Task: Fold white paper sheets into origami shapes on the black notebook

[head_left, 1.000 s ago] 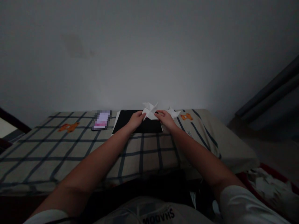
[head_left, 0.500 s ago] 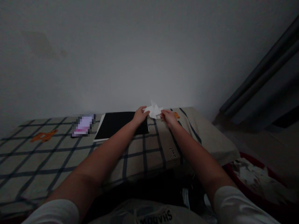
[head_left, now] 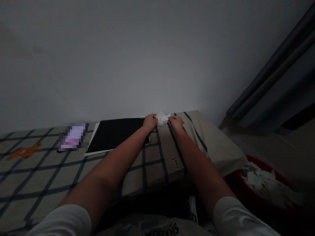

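Observation:
Between my two hands is a small piece of folded white paper (head_left: 162,118) with pointed flaps and stacked layers along its near edge. My left hand (head_left: 150,122) pinches its left side, close to the corner of a black flat sheet or folder. My right hand (head_left: 176,122) grips the right side between thumb and fingers. Both hands are just above or on the checked tablecloth (head_left: 157,154), near the wall. My fingers hide the paper's outer ends.
A black folder-like sheet (head_left: 115,132) with white paper under it lies left of my hands. Further left is a phone (head_left: 73,136), its screen pixelated. A red basin (head_left: 251,158) of paper scraps (head_left: 265,180) stands at lower right. Grey curtains (head_left: 275,75) hang at right.
The view has turned slightly, so the phone and black sheet sit further left. The paper's flaps lie lower and its layered edge shows more. Both hands keep hold of it.

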Motion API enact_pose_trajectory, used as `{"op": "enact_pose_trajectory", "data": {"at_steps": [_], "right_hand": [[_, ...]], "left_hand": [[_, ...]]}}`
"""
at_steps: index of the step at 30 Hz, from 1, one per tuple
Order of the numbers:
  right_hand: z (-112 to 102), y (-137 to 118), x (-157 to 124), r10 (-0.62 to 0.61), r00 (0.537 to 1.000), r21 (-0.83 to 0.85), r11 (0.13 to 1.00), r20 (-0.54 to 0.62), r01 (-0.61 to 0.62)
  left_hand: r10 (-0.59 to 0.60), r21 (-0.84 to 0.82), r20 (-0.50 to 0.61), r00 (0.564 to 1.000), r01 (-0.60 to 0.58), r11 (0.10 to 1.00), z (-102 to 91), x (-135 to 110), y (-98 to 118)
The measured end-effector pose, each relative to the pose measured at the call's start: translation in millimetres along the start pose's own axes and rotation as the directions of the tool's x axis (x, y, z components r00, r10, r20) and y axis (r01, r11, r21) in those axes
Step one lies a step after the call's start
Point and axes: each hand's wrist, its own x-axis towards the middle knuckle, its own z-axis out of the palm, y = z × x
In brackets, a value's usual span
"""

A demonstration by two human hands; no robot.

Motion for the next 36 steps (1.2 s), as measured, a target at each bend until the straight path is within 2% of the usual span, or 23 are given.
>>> {"op": "enact_pose_trajectory", "data": {"at_steps": [5, 8, 11, 13, 16, 19, 23, 28, 36], "right_hand": [[-1.9, 12.2, 10.5, -0.068, 0.998, -0.126, 0.990, -0.013, 0.066], [-2.3, 14.7, 13.2, -0.105, 0.994, -0.192, 0.976, -0.023, 0.098], [-1.1, 15.1, 13.9, -0.136, 0.990, -0.239, 0.963, -0.025, 0.126], [-0.1, 14.7, 14.0, -0.155, 0.988, -0.259, 0.955, -0.021, 0.144], [0.8, 13.7, 13.7, -0.183, 0.983, -0.281, 0.945, -0.020, 0.170], [0.0, 12.5, 12.0, -0.218, 0.975, -0.299, 0.934, -0.035, 0.198], [-2.9, 10.4, 6.1, -0.283, 0.958, -0.333, 0.908, -0.041, 0.254], [-3.3, 7.9, -1.6, -0.335, 0.941, -0.393, 0.859, 0.054, 0.329], [-2.9, 2.7, -8.6, -0.417, 0.895, -0.451, 0.776, 0.155, 0.440]], "left_hand": [[0.061, 0.177, 0.003, 0.998, -0.061, 0.982, -1.4, -10.5, 3.1], [0.100, 0.295, -0.037, 0.994, -0.085, 0.952, -2.8, -19.5, 7.0], [0.209, 0.498, -0.084, 0.974, -0.140, 0.856, -3.6, -27.7, 10.1], [0.307, 0.553, -0.021, 0.951, -0.245, 0.797, -3.5, -31.5, 11.2], [0.367, 0.577, 0.122, 0.922, -0.367, 0.729, -2.1, -34.4, 11.7], [0.334, 0.599, 0.189, 0.923, -0.378, 0.706, 0.4, -35.3, 11.2], [0.321, 0.605, 0.216, 0.922, -0.384, 0.698, 4.5, -35.6, 9.9], [0.315, 0.610, 0.243, 0.917, -0.397, 0.686, 7.4, -37.8, 12.1], [0.340, 0.609, 0.201, 0.919, -0.389, 0.691, 4.9, -39.7, 17.0]]}}
